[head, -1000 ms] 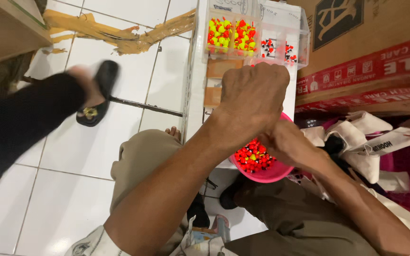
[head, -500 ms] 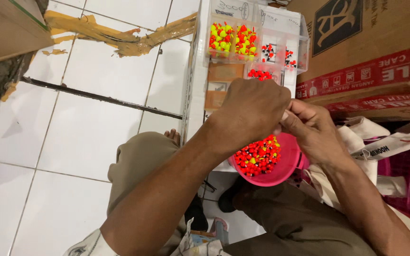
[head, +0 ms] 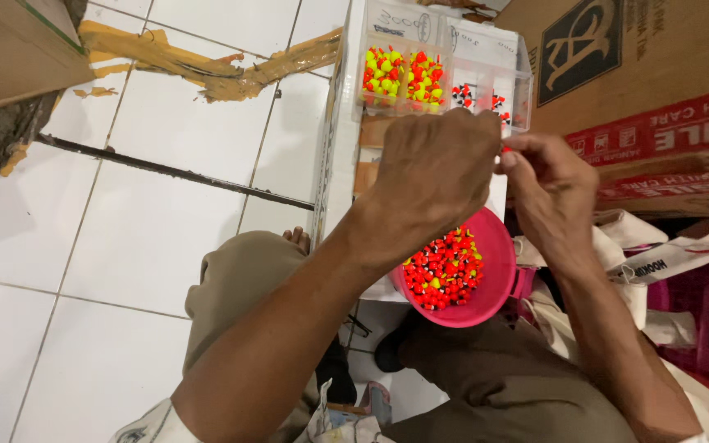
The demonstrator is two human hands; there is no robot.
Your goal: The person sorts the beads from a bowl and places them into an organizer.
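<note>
My left hand [head: 432, 168] and my right hand [head: 553, 190] meet above a pink bowl [head: 498, 283] full of small red, yellow and black floats [head: 445, 271]. The fingers of both hands are curled together, pinching a tiny red piece [head: 503, 149] between them. Beyond the hands stands a clear compartment box [head: 436, 70]; its sections hold yellow and red floats, and others hold red-and-black ones. The bowl rests near my lap, by my brown-trousered knee [head: 240, 283].
Cardboard boxes [head: 617, 74] rise at the right. White bags and pink crates [head: 699, 303] lie at the lower right. White floor tiles spread to the left, with a dark strip [head: 166, 168] and a brown cardboard edge [head: 10, 49] at the upper left.
A person's dark-sleeved arm and sandal at the left have left the view. My hands have risen from the bowl toward the compartment box, and the view has shifted slightly.
</note>
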